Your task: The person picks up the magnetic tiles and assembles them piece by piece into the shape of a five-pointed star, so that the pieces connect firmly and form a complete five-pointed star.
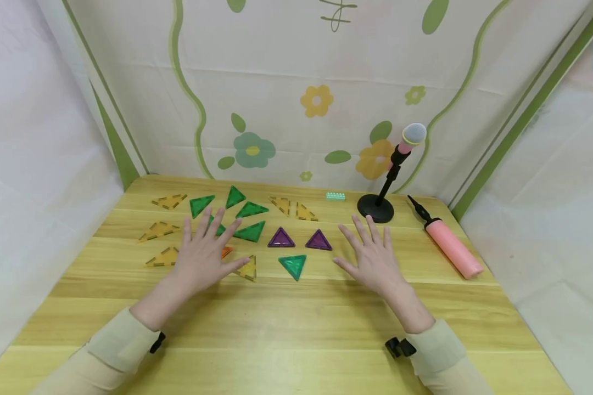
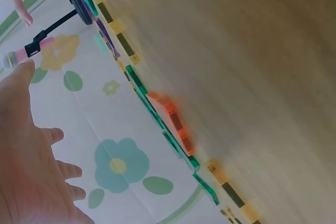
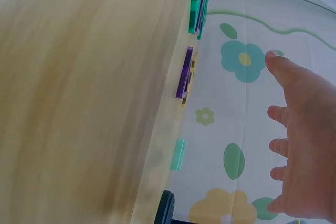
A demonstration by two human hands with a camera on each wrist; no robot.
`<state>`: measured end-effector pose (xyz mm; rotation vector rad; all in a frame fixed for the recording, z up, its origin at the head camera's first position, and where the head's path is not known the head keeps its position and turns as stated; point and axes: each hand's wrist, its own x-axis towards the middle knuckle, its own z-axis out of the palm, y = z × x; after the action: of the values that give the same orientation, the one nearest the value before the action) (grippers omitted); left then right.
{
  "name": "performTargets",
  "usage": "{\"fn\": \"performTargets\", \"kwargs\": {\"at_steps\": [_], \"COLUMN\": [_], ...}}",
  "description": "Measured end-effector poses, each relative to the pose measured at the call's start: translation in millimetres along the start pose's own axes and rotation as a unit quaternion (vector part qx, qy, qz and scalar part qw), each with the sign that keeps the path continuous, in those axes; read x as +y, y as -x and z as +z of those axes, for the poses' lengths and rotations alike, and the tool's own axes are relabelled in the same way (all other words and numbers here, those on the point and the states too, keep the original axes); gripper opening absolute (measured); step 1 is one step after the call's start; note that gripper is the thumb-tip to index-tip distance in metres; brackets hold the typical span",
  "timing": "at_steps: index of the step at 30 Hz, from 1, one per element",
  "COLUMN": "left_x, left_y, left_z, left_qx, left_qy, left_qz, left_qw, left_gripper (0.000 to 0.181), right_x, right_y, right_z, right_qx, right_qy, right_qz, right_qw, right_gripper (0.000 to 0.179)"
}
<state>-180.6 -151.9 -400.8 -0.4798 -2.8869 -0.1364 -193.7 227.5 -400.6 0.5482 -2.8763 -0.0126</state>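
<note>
My left hand (image 1: 201, 258) is held with fingers spread over the left group of tiles, holding nothing; in the left wrist view it appears raised off the table. Partly hidden behind it lies an orange tile (image 2: 170, 121). Around it are green triangle tiles (image 1: 250, 231) and yellow triangle tiles (image 1: 159, 230). My right hand (image 1: 375, 260), also spread and holding nothing, hovers right of two purple triangle tiles (image 1: 318, 240). Between the hands lies a teal-green triangle tile (image 1: 293, 266). In the right wrist view the right hand stays apart from the table surface.
A toy microphone (image 1: 414, 134) on a black stand (image 1: 375, 208) stands at the back right. Beside it lies a pink hand pump (image 1: 453, 248) with a black nozzle. A small mint studded block (image 1: 335, 196) sits near the back edge. Patterned fabric (image 1: 286, 109) encloses the wooden table (image 1: 286, 340).
</note>
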Motion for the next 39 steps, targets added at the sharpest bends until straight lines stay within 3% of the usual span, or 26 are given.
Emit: {"fn": "performTargets", "kwargs": {"at_steps": [5, 11, 19, 23, 30, 35, 39], "left_x": [-0.2, -6.4, -19.5, -24.1, -28.0, -28.6, -25.9], "left_y": [-5.2, -13.3, -24.7, -27.4, -30.6, -34.1, -35.6], "left_z": [-0.8, 8.2, 27.0, 31.5, 34.1, 36.4, 38.1], "left_qx": [-0.005, -0.050, -0.082, -0.099, -0.168, -0.171, -0.171], "left_qy": [0.001, 0.025, 0.075, 0.100, 0.162, 0.170, 0.168], "left_qz": [0.020, 0.067, 0.166, 0.199, 0.214, 0.223, 0.220], "left_qw": [0.9998, 0.9962, 0.9799, 0.9699, 0.9485, 0.9446, 0.9457], "left_gripper": [0.090, 0.096, 0.093, 0.085, 0.067, 0.063, 0.062], "right_x": [-5.7, -19.5, -40.5, -47.6, -53.4, -55.0, -54.8], "right_y": [-6.3, -16.9, -33.2, -40.5, -49.1, -52.4, -52.2], "right_z": [0.4, 12.0, 27.7, 34.8, 48.1, 51.9, 51.7], "right_qx": [-0.013, -0.040, -0.060, -0.071, -0.097, -0.108, -0.110], "right_qy": [-0.019, -0.054, -0.103, -0.114, -0.141, -0.145, -0.149], "right_qz": [-0.016, -0.063, -0.142, -0.181, -0.218, -0.216, -0.208], "right_qw": [0.9996, 0.9957, 0.9826, 0.9743, 0.9609, 0.9594, 0.9604], "right_gripper": [0.080, 0.080, 0.079, 0.079, 0.072, 0.065, 0.065]}}
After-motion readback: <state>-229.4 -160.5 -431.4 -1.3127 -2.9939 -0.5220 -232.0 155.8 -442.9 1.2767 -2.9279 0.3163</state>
